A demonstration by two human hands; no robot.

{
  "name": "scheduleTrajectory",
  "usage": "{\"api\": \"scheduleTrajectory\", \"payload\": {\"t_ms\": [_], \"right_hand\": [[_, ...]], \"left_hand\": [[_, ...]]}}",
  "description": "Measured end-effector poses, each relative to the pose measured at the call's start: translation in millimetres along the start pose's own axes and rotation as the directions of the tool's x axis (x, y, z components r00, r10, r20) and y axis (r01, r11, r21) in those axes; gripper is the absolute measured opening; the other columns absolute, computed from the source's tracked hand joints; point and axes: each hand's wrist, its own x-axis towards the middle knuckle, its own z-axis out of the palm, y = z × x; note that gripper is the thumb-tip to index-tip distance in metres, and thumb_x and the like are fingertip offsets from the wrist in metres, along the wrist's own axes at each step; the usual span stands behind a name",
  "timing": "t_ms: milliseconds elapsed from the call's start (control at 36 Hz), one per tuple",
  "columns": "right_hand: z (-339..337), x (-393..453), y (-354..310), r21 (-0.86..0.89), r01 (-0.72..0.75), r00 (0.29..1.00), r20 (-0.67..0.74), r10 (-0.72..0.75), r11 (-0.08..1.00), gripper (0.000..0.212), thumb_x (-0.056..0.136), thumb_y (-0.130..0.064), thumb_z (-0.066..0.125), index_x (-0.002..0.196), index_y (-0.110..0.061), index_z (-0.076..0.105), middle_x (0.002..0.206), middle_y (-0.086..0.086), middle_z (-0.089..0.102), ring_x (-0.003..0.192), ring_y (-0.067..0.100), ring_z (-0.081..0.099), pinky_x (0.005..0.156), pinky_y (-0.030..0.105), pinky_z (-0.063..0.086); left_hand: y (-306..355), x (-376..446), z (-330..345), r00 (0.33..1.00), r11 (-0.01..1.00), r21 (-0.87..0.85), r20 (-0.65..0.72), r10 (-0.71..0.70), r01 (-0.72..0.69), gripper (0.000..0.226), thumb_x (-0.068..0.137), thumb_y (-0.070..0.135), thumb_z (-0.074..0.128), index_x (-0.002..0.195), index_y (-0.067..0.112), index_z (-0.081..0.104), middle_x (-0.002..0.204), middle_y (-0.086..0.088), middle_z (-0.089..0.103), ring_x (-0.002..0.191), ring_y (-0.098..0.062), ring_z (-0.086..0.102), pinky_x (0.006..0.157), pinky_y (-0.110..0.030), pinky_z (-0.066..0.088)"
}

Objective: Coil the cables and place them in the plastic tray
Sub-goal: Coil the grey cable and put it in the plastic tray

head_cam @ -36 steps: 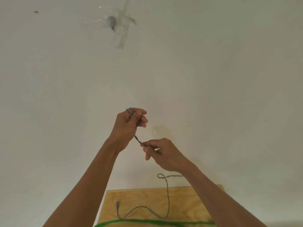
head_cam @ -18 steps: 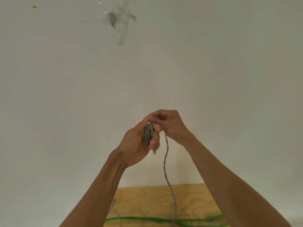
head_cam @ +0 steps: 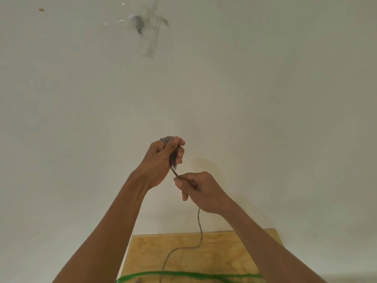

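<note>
My left hand is raised in front of the wall and grips a small coil of grey cable wound in its fist. Just below and to the right, my right hand pinches the same grey cable where it leaves the coil. The loose tail of the grey cable hangs from my right hand down onto the plywood board and runs off the bottom edge. A green cable lies across the board's near part. No plastic tray is in view.
A pale wall fills most of the view. High on it, a small grey object is held under strips of clear tape. The board's left and far edges are visible.
My right hand has dropped from beside the coil to lower right, drawing a short stretch of cable taut below my left hand. The hanging tail now lies slacker on the board.
</note>
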Motion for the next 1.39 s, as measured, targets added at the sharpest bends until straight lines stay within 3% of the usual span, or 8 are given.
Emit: {"api": "scheduleTrajectory", "payload": {"t_ms": [194, 306, 444, 667, 833, 972, 1222, 1389], "right_hand": [[-22, 0, -26, -0.370, 0.133, 0.990, 0.091, -0.106, 0.919, 0.019, 0.094, -0.032, 0.061, 0.106, -0.024, 0.073, 0.065, -0.016, 0.066, 0.056, 0.003, 0.056, 0.066, 0.031, 0.054], [-48, 17, -45, -0.322, 0.249, 0.962, -0.026, -0.271, 0.914, 0.009, 0.089, -0.021, 0.069, 0.094, -0.020, 0.077, 0.067, -0.016, 0.067, 0.055, 0.000, 0.057, 0.058, 0.013, 0.043], [-70, 36, -60, 0.040, 0.286, 0.957, 0.027, -0.287, 0.957, 0.010, 0.080, -0.009, 0.080, 0.088, -0.004, 0.075, 0.082, 0.001, 0.077, 0.080, 0.014, 0.073, 0.076, 0.026, 0.056], [-41, 32, -20, 0.485, 0.088, 0.996, -0.028, -0.085, 0.870, 0.012, 0.087, -0.023, 0.070, 0.077, -0.018, 0.074, 0.061, 0.007, 0.066, 0.058, 0.024, 0.056, 0.059, 0.034, 0.045], [-13, 8, -1, 0.353, 0.048, 0.997, 0.037, -0.065, 0.934, 0.043, 0.101, -0.011, 0.050, 0.068, -0.031, 0.069, 0.068, 0.004, 0.065, 0.054, 0.017, 0.049, 0.055, 0.032, 0.046], [-11, 1, -5, 0.217, 0.023, 0.997, 0.064, -0.038, 0.976, 0.027, 0.104, -0.021, 0.047, 0.087, -0.023, 0.068, 0.078, 0.003, 0.070, 0.053, 0.016, 0.051, 0.055, 0.029, 0.052], [-6, -9, -2, 0.200, -0.048, 0.998, 0.058, 0.037, 0.979, 0.021, 0.097, -0.024, 0.063, 0.110, -0.010, 0.072, 0.072, 0.002, 0.073, 0.050, 0.011, 0.049, 0.047, 0.028, 0.049], [-26, 0, -22, -0.148, 0.030, 0.995, 0.097, -0.016, 0.988, 0.022, 0.094, -0.015, 0.061, 0.114, -0.012, 0.071, 0.077, -0.005, 0.076, 0.055, -0.001, 0.057, 0.055, 0.012, 0.043]], "left_hand": [[-9, 1, -11, 0.996, 0.980, 0.196, -0.069, 0.061, -0.046, 0.028, 0.105, 0.023, 0.045, 0.098, 0.004, 0.064, 0.069, -0.004, 0.065, 0.062, -0.018, 0.058, 0.063, -0.024, 0.049], [-8, -10, -5, 0.995, 0.956, 0.292, 0.097, -0.036, 0.006, 0.039, 0.108, 0.023, 0.039, 0.084, 0.007, 0.066, 0.066, -0.005, 0.067, 0.059, -0.016, 0.060, 0.061, -0.026, 0.047], [-9, -27, 9, 0.924, 0.960, -0.009, 0.274, -0.266, 0.279, 0.068, 0.106, 0.052, 0.020, 0.084, 0.002, 0.061, 0.050, -0.012, 0.052, 0.046, -0.022, 0.045, 0.059, -0.036, 0.043], [3, -35, 28, 0.917, 0.892, -0.388, 0.394, -0.067, 0.232, 0.045, 0.104, 0.041, 0.037, 0.092, 0.006, 0.061, 0.055, -0.007, 0.052, 0.052, -0.019, 0.045, 0.063, -0.032, 0.044], [6, -25, 16, 0.960, 0.918, -0.380, 0.279, -0.005, 0.115, 0.029, 0.104, 0.026, 0.044, 0.101, 0.004, 0.063, 0.070, -0.010, 0.061, 0.061, -0.022, 0.058, 0.055, -0.034, 0.052], [2, -22, 17, 0.986, 0.894, -0.441, 0.168, -0.006, 0.081, 0.028, 0.101, 0.019, 0.045, 0.110, 0.001, 0.064, 0.090, -0.011, 0.073, 0.075, -0.018, 0.069, 0.073, -0.029, 0.059], [1, -12, 7, 1.000, 0.962, -0.274, -0.017, -0.005, 0.000, 0.024, 0.104, 0.008, 0.041, 0.112, 0.000, 0.063, 0.098, -0.011, 0.078, 0.092, -0.022, 0.075, 0.080, -0.025, 0.058], [-8, -14, -2, 0.999, 0.980, 0.199, -0.015, 0.030, -0.026, 0.024, 0.106, 0.007, 0.042, 0.112, -0.002, 0.064, 0.101, -0.012, 0.077, 0.096, -0.024, 0.074, 0.087, -0.033, 0.058]]}}
